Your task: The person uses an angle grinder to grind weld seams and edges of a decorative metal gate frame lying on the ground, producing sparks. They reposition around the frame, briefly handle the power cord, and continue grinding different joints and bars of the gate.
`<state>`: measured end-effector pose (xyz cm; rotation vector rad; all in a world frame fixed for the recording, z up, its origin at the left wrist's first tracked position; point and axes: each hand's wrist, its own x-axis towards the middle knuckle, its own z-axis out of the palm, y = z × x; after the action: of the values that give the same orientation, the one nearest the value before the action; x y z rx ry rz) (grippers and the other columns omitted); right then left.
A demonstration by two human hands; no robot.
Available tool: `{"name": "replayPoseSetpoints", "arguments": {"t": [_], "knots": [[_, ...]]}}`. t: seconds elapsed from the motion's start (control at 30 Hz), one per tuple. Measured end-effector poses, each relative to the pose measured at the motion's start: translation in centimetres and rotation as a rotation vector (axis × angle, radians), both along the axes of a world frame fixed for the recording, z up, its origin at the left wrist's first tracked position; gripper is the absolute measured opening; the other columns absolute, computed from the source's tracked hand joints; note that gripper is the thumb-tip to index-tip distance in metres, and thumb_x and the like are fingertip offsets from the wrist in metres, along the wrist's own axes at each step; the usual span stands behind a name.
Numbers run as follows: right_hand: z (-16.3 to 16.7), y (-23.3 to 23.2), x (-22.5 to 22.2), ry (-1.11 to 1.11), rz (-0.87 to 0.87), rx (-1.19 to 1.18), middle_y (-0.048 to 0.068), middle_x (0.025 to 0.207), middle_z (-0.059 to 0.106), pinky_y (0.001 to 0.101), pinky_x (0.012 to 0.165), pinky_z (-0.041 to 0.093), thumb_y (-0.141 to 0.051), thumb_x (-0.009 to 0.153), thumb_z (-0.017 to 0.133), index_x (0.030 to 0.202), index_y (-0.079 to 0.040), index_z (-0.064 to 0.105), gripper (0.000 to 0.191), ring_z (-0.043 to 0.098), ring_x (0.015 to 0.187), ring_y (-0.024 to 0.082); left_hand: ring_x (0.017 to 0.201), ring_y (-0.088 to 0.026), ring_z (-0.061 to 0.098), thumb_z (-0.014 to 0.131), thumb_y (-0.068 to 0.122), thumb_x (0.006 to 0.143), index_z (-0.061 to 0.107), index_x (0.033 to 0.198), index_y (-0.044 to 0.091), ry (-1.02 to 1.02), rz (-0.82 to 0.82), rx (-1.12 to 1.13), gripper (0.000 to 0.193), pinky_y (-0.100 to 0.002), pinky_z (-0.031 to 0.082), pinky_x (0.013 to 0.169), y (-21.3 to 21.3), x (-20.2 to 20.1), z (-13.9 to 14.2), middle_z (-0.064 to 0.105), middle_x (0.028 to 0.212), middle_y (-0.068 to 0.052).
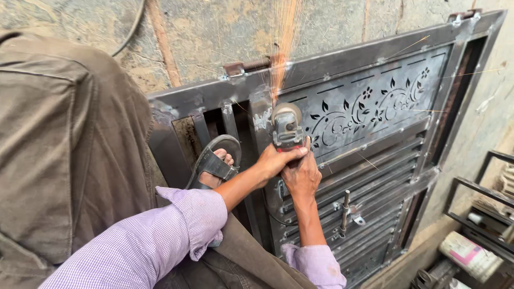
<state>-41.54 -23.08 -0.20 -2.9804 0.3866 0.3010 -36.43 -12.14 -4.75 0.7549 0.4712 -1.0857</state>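
Grinder (287,128) gripped in both our hands: left hand (276,159) and right hand (302,175) fingers wrapped tight round body, disc sparking against gate (375,107); our sandalled foot (214,163) rests on frame.

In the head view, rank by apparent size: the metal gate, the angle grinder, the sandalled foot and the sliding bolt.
1. metal gate, largest by far.
2. and 3. angle grinder and sandalled foot: they look alike, and both hands hide part of the grinder, so I won't rank them.
4. sliding bolt, smallest.
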Motion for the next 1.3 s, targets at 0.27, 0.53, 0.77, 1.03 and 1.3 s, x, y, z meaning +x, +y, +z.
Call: {"name": "replayPoseSetpoints", "arguments": {"t": [0.27,0.53,0.77,1.03,1.3], "knots": [[-0.2,0.1,-0.8,-0.028,-0.024,0.009,0.018,0.107,0.068,0.0504,0.073,0.053,-0.037,0.084,0.076,0.154,-0.004,0.041,0.085,0.067,0.092,0.043,0.101,-0.013,0.07,0.081,0.046,0.075,0.073,0.116,0.009,-0.047,-0.031,0.033,0.056,-0.033,0.055,0.088,0.4,-0.6,0.3,0.076,0.111,-0.004],[-0.1,0.2,-1.1,-0.016,-0.037,-0.007,0.019,0.108,0.068,0.0495,0.073,0.054,-0.04,0.085,0.076,0.154,-0.001,0.04,0.087,0.067,0.092,0.043,0.1,-0.014,0.069,0.082,0.042,0.077,0.073,0.116,0.008,-0.046,-0.022,0.002,0.053,-0.033,0.055,0.088,0.1,-0.7,0.1,0.075,0.111,-0.005],[-0.1,0.2,-0.6,-0.025,-0.013,0.003,0.018,0.106,0.068,0.0491,0.075,0.054,-0.045,0.087,0.076,0.156,0.0,0.038,0.091,0.067,0.092,0.041,0.104,-0.013,0.069,0.081,0.044,0.076,0.071,0.119,0.01,-0.049,0.0,0.014,0.056,-0.032,0.055,0.089,0.1,-0.5,0.0,0.074,0.114,-0.003],[-0.9,-0.1,-0.7,-0.049,-0.007,-0.013,0.018,0.108,0.068,0.0482,0.073,0.055,-0.041,0.083,0.078,0.153,-0.001,0.042,0.089,0.068,0.092,0.04,0.108,-0.016,0.068,0.082,0.043,0.076,0.069,0.123,0.009,-0.06,0.005,-0.023,0.06,-0.034,0.054,0.092,0.4,-0.2,-0.3,0.072,0.118,-0.005],[-1.5,-0.4,-1.2,-0.073,0.004,0.02,0.019,0.111,0.069,0.0487,0.073,0.055,-0.038,0.081,0.08,0.154,-0.001,0.041,0.09,0.069,0.093,0.041,0.108,-0.014,0.068,0.083,0.043,0.075,0.069,0.124,0.009,-0.101,0.019,0.002,0.061,-0.032,0.053,0.094,0.5,-0.6,-0.7,0.073,0.119,-0.004]]}}
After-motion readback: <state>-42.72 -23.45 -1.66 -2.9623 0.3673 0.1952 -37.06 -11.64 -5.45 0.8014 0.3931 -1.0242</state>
